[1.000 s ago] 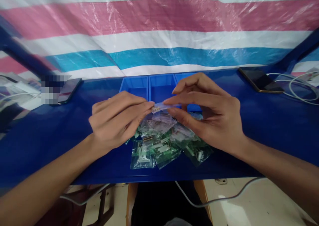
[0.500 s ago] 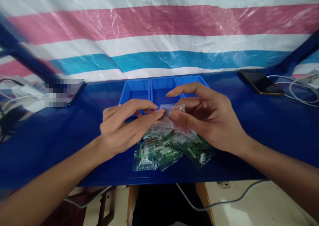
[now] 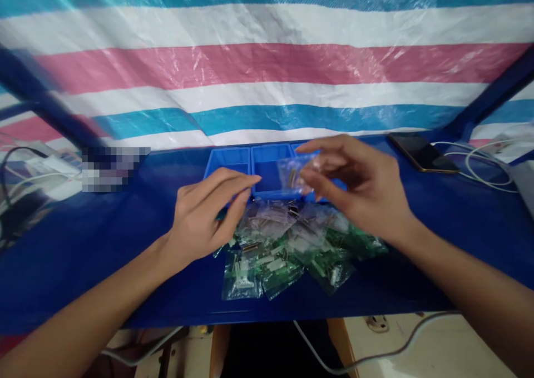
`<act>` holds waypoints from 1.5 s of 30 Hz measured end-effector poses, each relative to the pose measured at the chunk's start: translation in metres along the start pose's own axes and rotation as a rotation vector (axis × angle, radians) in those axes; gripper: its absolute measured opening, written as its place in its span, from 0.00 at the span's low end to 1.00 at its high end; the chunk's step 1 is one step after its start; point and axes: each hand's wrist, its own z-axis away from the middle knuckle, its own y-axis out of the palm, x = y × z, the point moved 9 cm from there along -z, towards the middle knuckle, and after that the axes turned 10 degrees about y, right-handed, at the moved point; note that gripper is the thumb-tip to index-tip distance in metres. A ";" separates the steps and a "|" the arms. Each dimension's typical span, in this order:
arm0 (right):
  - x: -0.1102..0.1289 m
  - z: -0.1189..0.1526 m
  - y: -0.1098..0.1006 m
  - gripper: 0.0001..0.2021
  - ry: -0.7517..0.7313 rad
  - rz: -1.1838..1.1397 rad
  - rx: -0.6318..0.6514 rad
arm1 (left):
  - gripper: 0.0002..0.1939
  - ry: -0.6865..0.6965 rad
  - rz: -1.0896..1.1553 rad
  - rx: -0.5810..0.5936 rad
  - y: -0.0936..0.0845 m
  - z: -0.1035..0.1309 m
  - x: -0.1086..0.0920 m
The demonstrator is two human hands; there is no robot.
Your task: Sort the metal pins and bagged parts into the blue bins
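My right hand [image 3: 359, 183] pinches a small clear plastic bag [image 3: 286, 172] between thumb and fingers. Inside that bag are a few thin, brass-coloured pieces. The bag hangs in the air in front of the blue bins. My left hand [image 3: 208, 217] is to the left of it, thumb and forefinger slightly apart, with nothing visible between them. Beneath both hands lies a heap of clear bags [image 3: 275, 261] holding green, white and metal parts, too jumbled to name. Part of the heap is hidden by my hands.
Three blue bins [image 3: 251, 172] stand side by side behind the heap on the blue table [image 3: 125, 239]. A phone [image 3: 423, 153] and a white cable [image 3: 471, 155] lie at the back right. More cables [image 3: 41, 169] and a blurred-out item are at the left. Striped sheeting [image 3: 267, 66] hangs behind.
My left hand has come away from the small bag, and my right hand has drawn it up and rightward. More of the heap shows. The whole view has tilted upward slightly.
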 end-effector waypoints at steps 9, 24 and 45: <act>-0.071 -0.038 -0.019 0.08 0.191 0.601 0.153 | 0.09 -0.019 -0.175 0.081 0.009 0.009 0.030; -0.042 -0.012 0.016 0.22 -0.032 0.774 0.188 | 0.19 -0.005 -0.003 0.344 0.036 0.020 0.031; 0.038 0.026 0.040 0.14 -0.575 0.393 0.175 | 0.15 0.016 -0.040 0.274 0.028 0.021 0.026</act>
